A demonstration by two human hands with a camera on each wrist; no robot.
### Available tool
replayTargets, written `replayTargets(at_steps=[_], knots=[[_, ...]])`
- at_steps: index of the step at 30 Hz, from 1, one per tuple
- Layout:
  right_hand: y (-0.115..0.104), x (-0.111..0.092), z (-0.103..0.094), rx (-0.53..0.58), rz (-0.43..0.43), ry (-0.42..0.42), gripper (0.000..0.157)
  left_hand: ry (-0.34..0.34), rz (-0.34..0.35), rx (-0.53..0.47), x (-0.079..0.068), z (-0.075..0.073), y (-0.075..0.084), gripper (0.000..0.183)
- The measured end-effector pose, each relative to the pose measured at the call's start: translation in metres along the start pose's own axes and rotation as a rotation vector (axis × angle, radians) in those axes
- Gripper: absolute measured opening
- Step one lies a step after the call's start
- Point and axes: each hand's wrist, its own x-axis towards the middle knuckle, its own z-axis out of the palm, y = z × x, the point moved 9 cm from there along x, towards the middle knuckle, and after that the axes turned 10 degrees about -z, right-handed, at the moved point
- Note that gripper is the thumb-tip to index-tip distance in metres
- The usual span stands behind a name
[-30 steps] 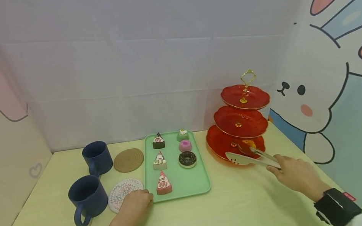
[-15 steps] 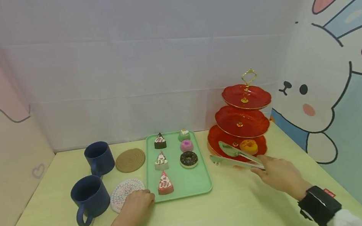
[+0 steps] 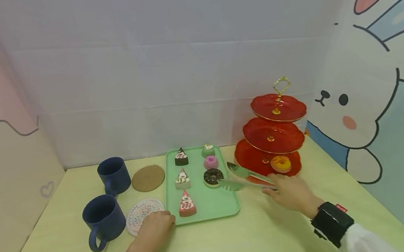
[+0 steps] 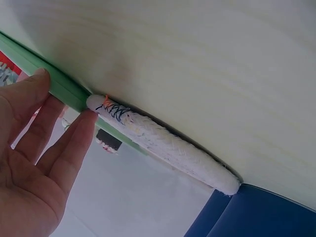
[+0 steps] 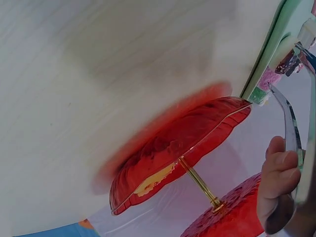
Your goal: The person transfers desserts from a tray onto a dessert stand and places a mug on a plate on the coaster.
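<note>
Right hand's grip holds metal-looking tongs, 2 tips parted; forked tip at right side of chocolate donut, contact unclear. Donut lies on right half of green tray, just near of pink cake. Probably light, firm; pinch across outer sides. Left hand's grip pinches tray's near-left rim; tray likely stiff, slides easily. Right wrist view cuts off tongs and right hand; left fingertips hidden in head view.
</note>
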Motion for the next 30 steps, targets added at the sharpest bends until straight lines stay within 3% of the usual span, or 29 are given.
replayTargets(at_steps=[10, 21, 30], knots=[[-0.008, 0.013, 0.014, 0.037, -0.004, -0.027, 0.034, 0.009, 0.01, 0.006, 0.001, -0.001, 0.001, 0.01], [-0.018, 0.023, 0.017, 0.019, -0.022, -0.022, 0.039, 0.023, 0.009, 0.003, -0.001, -0.003, 0.002, 0.01], [-0.021, 0.031, 0.025, 0.017, -0.012, -0.068, 0.036, 0.017, 0.006, 0.007, 0.0, -0.001, 0.0, 0.008]])
